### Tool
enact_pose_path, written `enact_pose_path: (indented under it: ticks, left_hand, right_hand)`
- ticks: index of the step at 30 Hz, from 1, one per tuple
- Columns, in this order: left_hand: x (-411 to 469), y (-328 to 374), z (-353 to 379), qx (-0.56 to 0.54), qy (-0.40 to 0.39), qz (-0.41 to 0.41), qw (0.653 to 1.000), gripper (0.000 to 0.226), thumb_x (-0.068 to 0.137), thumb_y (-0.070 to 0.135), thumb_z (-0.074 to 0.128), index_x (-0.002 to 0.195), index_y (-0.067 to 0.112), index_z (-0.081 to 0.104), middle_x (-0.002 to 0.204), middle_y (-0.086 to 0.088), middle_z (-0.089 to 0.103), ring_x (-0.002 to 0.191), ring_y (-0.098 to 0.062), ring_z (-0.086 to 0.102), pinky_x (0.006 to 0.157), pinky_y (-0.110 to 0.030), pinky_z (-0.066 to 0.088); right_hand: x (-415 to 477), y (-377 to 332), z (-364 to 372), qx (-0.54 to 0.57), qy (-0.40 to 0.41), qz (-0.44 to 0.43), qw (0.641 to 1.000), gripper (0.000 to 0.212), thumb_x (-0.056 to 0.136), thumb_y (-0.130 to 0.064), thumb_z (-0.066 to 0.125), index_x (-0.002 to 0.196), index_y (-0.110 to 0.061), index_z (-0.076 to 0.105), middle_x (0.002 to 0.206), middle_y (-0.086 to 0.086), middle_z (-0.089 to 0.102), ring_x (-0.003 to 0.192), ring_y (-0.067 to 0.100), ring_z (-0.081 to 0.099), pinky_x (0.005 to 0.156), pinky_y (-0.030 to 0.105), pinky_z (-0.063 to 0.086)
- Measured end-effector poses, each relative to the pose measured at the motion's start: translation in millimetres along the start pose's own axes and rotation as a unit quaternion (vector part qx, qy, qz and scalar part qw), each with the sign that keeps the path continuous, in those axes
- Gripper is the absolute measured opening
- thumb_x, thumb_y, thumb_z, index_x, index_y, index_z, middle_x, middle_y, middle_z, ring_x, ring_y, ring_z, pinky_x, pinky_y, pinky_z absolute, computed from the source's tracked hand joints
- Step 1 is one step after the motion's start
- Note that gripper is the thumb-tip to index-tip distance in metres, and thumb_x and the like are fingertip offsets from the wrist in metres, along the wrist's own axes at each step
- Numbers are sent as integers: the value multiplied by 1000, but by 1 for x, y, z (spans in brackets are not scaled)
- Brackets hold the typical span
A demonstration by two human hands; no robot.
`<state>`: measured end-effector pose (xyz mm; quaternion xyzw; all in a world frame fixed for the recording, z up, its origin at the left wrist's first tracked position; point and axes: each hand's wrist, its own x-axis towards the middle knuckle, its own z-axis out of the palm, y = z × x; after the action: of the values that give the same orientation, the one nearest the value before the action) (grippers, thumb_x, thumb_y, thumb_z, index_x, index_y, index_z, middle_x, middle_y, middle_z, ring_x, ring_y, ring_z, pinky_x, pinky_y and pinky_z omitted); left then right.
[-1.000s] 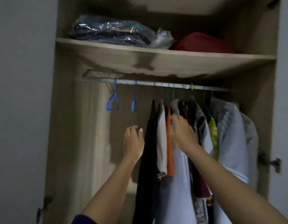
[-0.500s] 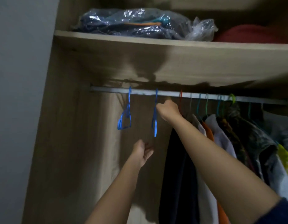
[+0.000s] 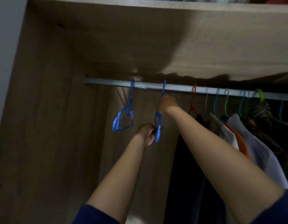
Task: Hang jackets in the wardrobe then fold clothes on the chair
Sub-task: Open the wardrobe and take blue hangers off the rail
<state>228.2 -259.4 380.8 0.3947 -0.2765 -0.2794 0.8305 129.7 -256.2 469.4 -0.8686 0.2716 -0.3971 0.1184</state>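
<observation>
An empty blue hanger (image 3: 159,126) hangs edge-on from the metal rail (image 3: 177,88) inside the wardrobe. My right hand (image 3: 166,103) grips its neck just below the hook. My left hand (image 3: 146,133) holds its lower part, fingers curled round the plastic. A second empty blue hanger (image 3: 124,117) hangs to the left, untouched. No jacket is in view.
Clothes on coloured hangers fill the rail's right half: a black garment (image 3: 187,159), an orange one (image 3: 240,143), a white shirt (image 3: 259,152). The shelf (image 3: 204,46) sits low over the rail. The wardrobe's side wall (image 3: 43,110) closes the left.
My right hand left the hanging clothes and rose to the blue hanger's neck. My left hand moved up and closed on its lower part. The camera tilted up and came closer.
</observation>
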Motion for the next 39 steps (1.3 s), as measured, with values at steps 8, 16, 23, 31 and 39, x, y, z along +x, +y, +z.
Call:
enact_pose_path:
  ticks: [8,16,23,31,39]
  left_hand:
    - [8,15,3,1,49,86,995,34,85,-21,27,68,0,47,65,-13,47,56,-16,50,38,-15,45]
    - [-20,17,12,45,61,81,994,33,93,-15,35,73,8,48,72,-7,51,63,-11,51,39,-12,46]
    - [-64,-3,3,100,73,84,989,25,93,-11,35,108,-8,54,83,-12,60,62,-14,57,45,-18,51]
    - [-174,-62,-17,135,43,-28,990,27,93,-12,35,79,7,50,73,-9,54,62,-15,55,53,-19,52]
    - [-277,-81,-30,314,129,-52,939,26,91,0,46,117,-3,50,119,-20,53,105,-33,55,88,-36,45]
  right_hand:
    - [-4,-1,-7,59,27,-1,998,32,90,-7,56,119,7,58,128,22,56,121,31,54,98,33,46]
    - [-37,4,-21,82,5,35,996,35,83,-9,68,115,2,62,120,17,62,113,27,59,72,23,45]
    - [-98,14,-29,137,26,42,989,16,85,-9,52,93,2,61,110,24,62,97,36,64,83,36,54]
    - [-205,41,-19,115,9,71,991,21,89,-14,50,97,2,60,108,22,63,98,36,61,71,29,45]
    - [-307,76,-47,92,-43,106,989,13,93,-16,50,86,-5,54,98,20,61,88,38,63,79,48,54]
